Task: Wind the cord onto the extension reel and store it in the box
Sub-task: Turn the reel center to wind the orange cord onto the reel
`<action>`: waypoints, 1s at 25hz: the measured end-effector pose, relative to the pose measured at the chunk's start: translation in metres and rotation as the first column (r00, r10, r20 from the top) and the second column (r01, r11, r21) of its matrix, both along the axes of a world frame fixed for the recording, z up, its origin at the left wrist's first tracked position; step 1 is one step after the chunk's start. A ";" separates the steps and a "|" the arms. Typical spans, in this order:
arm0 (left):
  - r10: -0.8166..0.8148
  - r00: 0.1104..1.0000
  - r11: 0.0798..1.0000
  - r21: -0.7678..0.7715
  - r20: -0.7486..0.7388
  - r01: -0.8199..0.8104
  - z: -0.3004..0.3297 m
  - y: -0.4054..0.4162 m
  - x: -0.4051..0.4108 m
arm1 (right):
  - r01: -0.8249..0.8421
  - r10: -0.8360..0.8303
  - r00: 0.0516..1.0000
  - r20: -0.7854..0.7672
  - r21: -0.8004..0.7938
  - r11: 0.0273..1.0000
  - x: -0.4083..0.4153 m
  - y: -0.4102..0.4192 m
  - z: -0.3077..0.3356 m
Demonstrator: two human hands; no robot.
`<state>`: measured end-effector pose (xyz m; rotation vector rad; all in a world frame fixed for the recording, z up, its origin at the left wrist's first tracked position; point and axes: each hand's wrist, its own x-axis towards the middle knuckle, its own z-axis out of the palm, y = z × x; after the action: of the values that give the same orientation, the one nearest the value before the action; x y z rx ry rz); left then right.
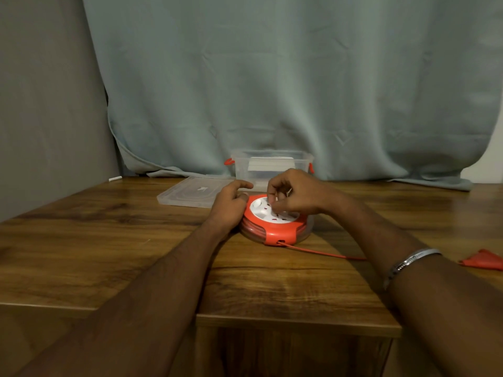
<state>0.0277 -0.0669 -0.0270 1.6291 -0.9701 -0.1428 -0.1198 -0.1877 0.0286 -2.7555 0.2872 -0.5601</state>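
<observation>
The right hand (292, 193) hovers over the round orange-and-white plastic extension reel (276, 220), fingers curled down and pinching a small white knob on its white socket face. The left hand (231, 204) grips the reel's rim at 9 o'clock, fingers wrapped around the edge and the forefinger stretched out toward 12 o'clock. Both forearms reach in from the near corners, and the right one wears a silver metal bangle (408, 261).

The reel lies flat near the middle of the brown wood-grain desk (109, 254). From its front slot a thin orange cord (321, 251) runs along the desk toward 4 o'clock and passes behind the right forearm. At 3 o'clock, near the frame edge, lies an orange plug (484, 262).

At 12 o'clock, just behind the hands, stands a clear plastic box with orange side clips (272, 164), open on top; the right hand hides part of its front wall. Its clear flat lid (194, 191) lies on the desk at 11 o'clock, close to the left hand. A pale grey-green curtain (299, 77) hangs behind the desk, its hem spilling onto the back edge, with a grey wall (46, 104) at 9 o'clock.
</observation>
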 end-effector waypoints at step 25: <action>0.014 1.000 1.000 0.008 -0.011 -0.014 0.001 -0.001 -0.001 | 0.007 0.000 0.997 -0.078 0.089 0.996 -0.011 -0.012 0.001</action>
<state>0.0267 -0.0676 -0.0257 1.6408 -0.9506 -0.1467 -0.1307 -0.1993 0.0295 -2.6944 0.3275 -0.4304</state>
